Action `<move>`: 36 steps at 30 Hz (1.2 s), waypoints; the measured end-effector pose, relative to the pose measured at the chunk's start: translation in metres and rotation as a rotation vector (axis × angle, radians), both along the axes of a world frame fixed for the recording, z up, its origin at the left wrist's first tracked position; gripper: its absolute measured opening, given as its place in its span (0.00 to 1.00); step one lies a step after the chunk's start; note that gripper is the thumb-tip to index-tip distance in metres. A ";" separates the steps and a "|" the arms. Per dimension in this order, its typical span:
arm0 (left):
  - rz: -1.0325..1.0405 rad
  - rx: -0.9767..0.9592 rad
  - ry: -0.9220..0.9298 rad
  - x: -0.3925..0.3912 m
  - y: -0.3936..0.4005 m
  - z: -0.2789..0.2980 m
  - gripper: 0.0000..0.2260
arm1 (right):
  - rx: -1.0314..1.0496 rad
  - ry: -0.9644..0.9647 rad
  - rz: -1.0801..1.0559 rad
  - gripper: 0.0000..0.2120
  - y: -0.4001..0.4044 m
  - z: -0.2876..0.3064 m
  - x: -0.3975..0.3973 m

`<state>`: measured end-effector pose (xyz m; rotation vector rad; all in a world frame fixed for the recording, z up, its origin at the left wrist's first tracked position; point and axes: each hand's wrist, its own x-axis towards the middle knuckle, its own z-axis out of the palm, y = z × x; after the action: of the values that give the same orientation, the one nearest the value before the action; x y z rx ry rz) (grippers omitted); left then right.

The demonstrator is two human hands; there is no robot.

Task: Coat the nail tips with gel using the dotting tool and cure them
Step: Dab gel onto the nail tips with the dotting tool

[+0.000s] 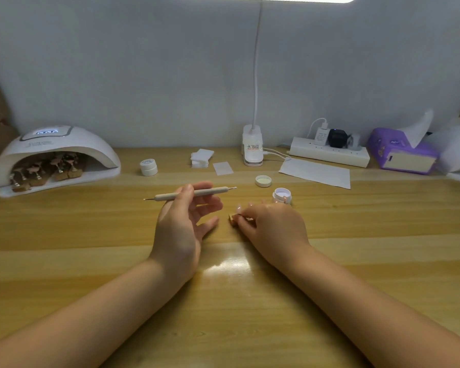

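- The left hand [182,221] held the dotting tool [190,193] between thumb and upper fingers, the lower fingers loosely spread and off it. The tool lay roughly level above the table [64,248], one fine metal tip pointing left and the other right.
- The tool looked light and stiff, with a matte barrel that should not slip; a pen-style hold on the barrel, close to the working tip, would probably give the steadiest control.
- The right hand [270,224] rested near the middle of the table, fingers curled, pinching a small wooden holder [233,218] with a pale nail tip [239,208] standing on it (much of the holder was hidden by the fingers).
- The nail tip seemed thin, light and likely easy to knock loose, so gripping the holder's base rather than the tip itself was the safer choice.
- The open gel jar [282,195] stood just beyond the right hand, its lid [263,181] lying further back.
- The curing lamp [55,158] sat at the far left, its display lit, with more holders [45,170] inside.
- Writing: the lamp's display and its printed name were too blurred to read, as were the labels on the closed jar [148,167] and the desk lamp's base [252,148].
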<state>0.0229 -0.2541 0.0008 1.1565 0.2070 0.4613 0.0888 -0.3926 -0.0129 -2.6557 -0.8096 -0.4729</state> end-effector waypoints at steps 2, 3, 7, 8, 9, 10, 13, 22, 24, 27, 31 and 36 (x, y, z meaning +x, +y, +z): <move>0.048 0.082 -0.036 0.000 0.003 0.000 0.18 | -0.007 -0.013 0.019 0.17 -0.001 0.000 -0.001; 0.063 0.120 -0.056 0.000 0.004 -0.001 0.18 | -0.016 -0.030 0.027 0.17 -0.001 0.001 -0.001; 0.076 0.246 -0.125 -0.001 0.005 -0.003 0.18 | -0.022 -0.046 0.026 0.18 -0.002 0.002 -0.002; 0.068 0.272 -0.148 -0.001 0.005 -0.003 0.18 | 0.005 -0.025 0.032 0.16 -0.002 0.002 -0.003; 0.058 0.296 -0.171 -0.002 0.005 -0.003 0.18 | 0.057 -0.001 0.050 0.14 -0.003 0.002 -0.003; 0.047 0.320 -0.192 -0.003 0.005 -0.003 0.19 | 0.134 0.025 0.081 0.12 -0.004 0.002 -0.004; 0.034 0.420 -0.242 -0.006 0.006 -0.003 0.18 | 0.389 0.115 0.174 0.06 -0.007 0.002 -0.007; 0.061 0.669 -0.265 -0.013 0.003 -0.003 0.06 | 0.699 0.306 0.181 0.07 -0.008 0.004 -0.005; 0.069 0.689 -0.271 -0.013 0.003 -0.003 0.04 | 0.735 0.349 0.188 0.07 -0.008 0.004 -0.004; 0.088 0.740 -0.280 -0.014 0.004 -0.003 0.03 | 0.776 0.400 0.213 0.07 -0.009 0.005 -0.004; 0.093 0.772 -0.314 -0.015 0.003 -0.003 0.04 | 0.802 0.415 0.250 0.06 -0.009 0.005 -0.006; 0.063 0.776 -0.339 -0.016 0.001 -0.004 0.09 | 0.769 0.391 0.275 0.06 -0.010 0.003 -0.005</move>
<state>0.0065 -0.2531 -0.0027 1.8015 -0.2593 0.8232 0.0841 -0.4025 -0.0099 -1.8099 -0.6733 -0.1341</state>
